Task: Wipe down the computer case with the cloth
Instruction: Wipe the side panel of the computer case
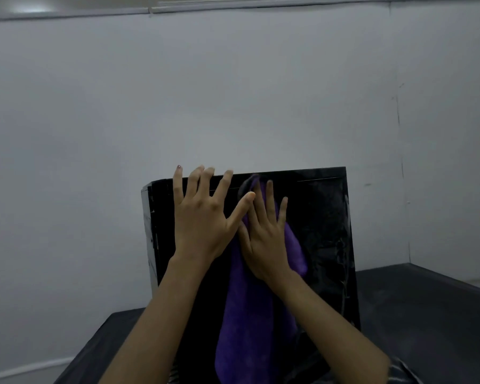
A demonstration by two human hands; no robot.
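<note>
- I see the computer case (316, 231) standing upright on the dark counter (427, 314), its broad glossy black panel facing me, with a plain pale wall behind it.
- My left hand (203, 217) lies flat against the upper left of that panel, fingers straight and spread, the fingertips reaching the top edge; I judge it is steadying the case, not gripping it.
- My right hand (266, 242) presses the purple cloth (250, 328) flat against the panel just right of the left hand, fingers straight and slightly apart, holding the cloth by pressure and not by a pinch.
- The cloth runs from near the top edge, under the right hand, and hangs in a long fold down the near face toward the bottom of the view.
- Progress, as I judge it: the wipe is under way on the upper middle of the facing panel, so the job is in its working phase, neither just begun nor finished.
- The right part of the panel shows faint streaks or reflections; the picture is dim and soft, so I cannot say whether that is dust left to clear or only glare.
- Left to do, by my reckoning: the right and lower parts of this panel, the narrow left side, the top, and the faces I cannot see.
</note>
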